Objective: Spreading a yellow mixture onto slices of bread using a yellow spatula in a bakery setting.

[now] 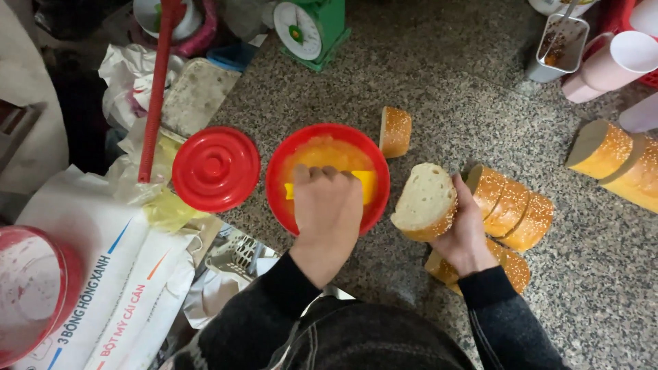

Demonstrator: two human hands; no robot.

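My left hand (327,209) is closed around a flat yellow scraper (365,183) inside a round red tub (284,164) of pale orange spread on the speckled stone counter. My right hand (467,226) holds a cut piece of sesame bread (425,201) just right of the tub, its white crumb facing up. Behind that hand several sesame bread pieces (514,212) lie in a row, and more sit under the wrist. A single bread piece (395,131) stands above the tub's right edge.
The tub's red lid (216,168) lies to its left beside a red stick (154,96). A green kitchen scale (307,29) stands at the back. Two more bread chunks (613,156), pink cups (610,65) and a metal container (558,46) sit at the right. White printed sacks (103,281) lie at the lower left.
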